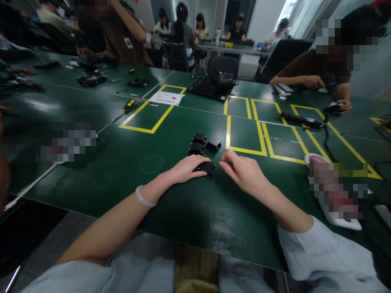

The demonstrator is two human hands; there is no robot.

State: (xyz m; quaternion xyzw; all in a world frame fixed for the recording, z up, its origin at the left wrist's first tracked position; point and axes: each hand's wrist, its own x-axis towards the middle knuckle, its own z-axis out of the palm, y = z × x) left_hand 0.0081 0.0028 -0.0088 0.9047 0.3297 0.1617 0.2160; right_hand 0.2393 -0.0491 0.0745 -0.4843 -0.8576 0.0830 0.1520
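Observation:
My left hand [188,167] rests on the green tabletop, its thumb and fingers closed around a small black rectangular block [209,168]. Just right of that block, my right hand [246,170] hovers with curled fingers, thumb and forefinger close together; whether a tiny thing sits between them is hidden. Beyond the left fingers, two similar black blocks [198,143] lie in a row touching or nearly so. A third loose black block [213,144] lies at a slant to their right. What the blocks are exactly is too small to tell.
Yellow tape outlines [246,148] mark the green table [183,211]. A screwdriver [128,106] with a yellow-black handle and a white paper [166,98] lie ahead left. Farther back is a black panel [210,87]. A white-edged, blurred-out object [351,223] lies right. Other people sit around.

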